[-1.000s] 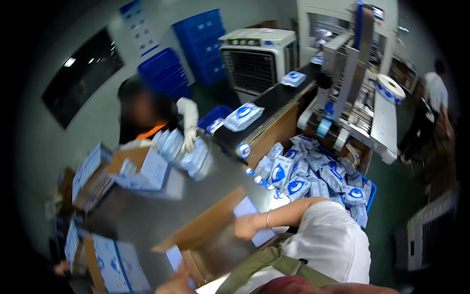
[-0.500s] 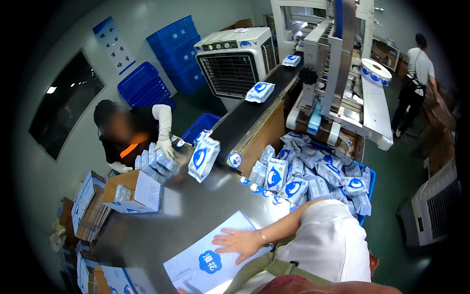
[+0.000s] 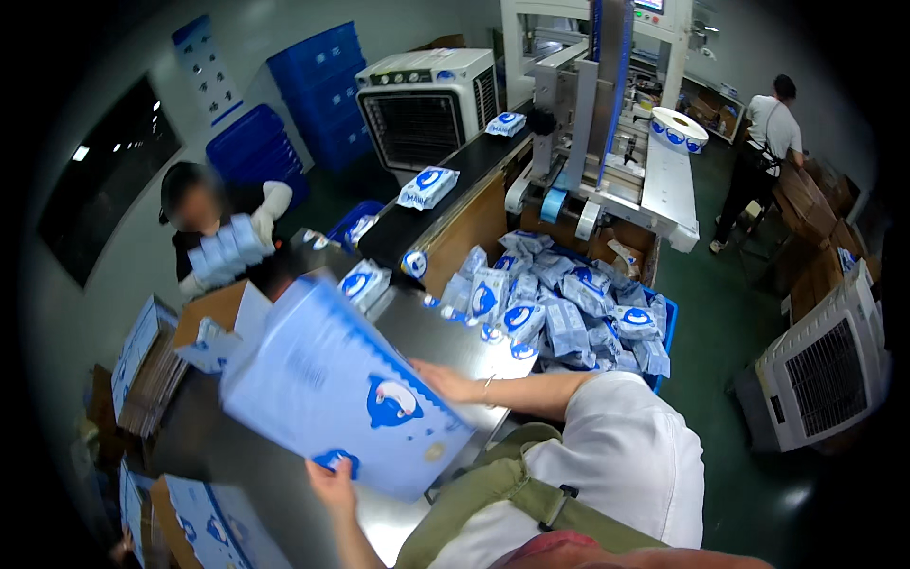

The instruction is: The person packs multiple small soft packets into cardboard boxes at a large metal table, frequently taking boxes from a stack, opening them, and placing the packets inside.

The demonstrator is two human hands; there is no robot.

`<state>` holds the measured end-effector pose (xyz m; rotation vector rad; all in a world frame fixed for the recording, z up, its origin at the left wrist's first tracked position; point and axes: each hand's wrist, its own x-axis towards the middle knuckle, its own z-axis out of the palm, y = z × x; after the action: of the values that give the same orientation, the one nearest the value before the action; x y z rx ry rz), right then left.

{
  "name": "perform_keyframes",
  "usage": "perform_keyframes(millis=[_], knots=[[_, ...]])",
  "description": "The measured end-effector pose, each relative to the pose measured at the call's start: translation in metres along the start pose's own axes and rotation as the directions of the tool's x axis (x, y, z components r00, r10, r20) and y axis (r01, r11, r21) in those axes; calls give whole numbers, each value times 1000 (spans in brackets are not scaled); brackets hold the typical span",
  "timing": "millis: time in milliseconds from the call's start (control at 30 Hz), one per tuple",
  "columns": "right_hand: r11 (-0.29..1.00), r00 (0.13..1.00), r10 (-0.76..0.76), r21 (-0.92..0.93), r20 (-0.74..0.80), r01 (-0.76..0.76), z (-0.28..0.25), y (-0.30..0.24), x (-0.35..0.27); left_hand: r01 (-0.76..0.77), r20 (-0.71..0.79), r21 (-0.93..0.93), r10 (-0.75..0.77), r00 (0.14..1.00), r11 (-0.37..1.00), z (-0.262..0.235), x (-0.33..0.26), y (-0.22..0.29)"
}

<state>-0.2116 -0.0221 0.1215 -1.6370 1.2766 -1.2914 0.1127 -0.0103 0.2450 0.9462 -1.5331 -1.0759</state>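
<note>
A light-blue cardboard carton [image 3: 313, 379] with a blue whale print is held up at a tilt over the metal table [image 3: 237, 446]. My left hand [image 3: 332, 484] grips its lower near edge, thumb on the printed face. At its right edge is my right hand [image 3: 445, 381], closed on the side with the fingertips partly hidden behind the board. Just beyond the carton, packs of wipes [image 3: 364, 284] lie at the end of the black conveyor belt [image 3: 389, 237].
Across the table a co-worker in white sleeves [image 3: 275, 201] holds a row of packs over an open carton [image 3: 251, 308]. A blue crate [image 3: 671, 327] heaped with packs stands to my right, below the machine [image 3: 588, 142]. Folded cartons [image 3: 142, 379] are stacked at left.
The carton has come up off the table and tilted. My right hand went from lying flat on it to holding its edge; my left hand came into view. The co-worker raised the packs.
</note>
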Motion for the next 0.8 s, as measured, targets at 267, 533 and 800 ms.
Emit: perform_keyframes(millis=[267, 533, 800], knots=[[561, 864, 499, 735, 66, -381, 106, -138, -11, -22, 294, 770, -324, 899, 637, 59, -39, 4], [427, 579, 815, 650, 24, -629, 113, -101, -75, -50, 54, 998, 129, 990, -36, -66, -107, 82], [115, 647, 351, 655, 677, -747, 170, -26, -43, 711, -653, 703, -381, 655, 18, -219, -133, -29]])
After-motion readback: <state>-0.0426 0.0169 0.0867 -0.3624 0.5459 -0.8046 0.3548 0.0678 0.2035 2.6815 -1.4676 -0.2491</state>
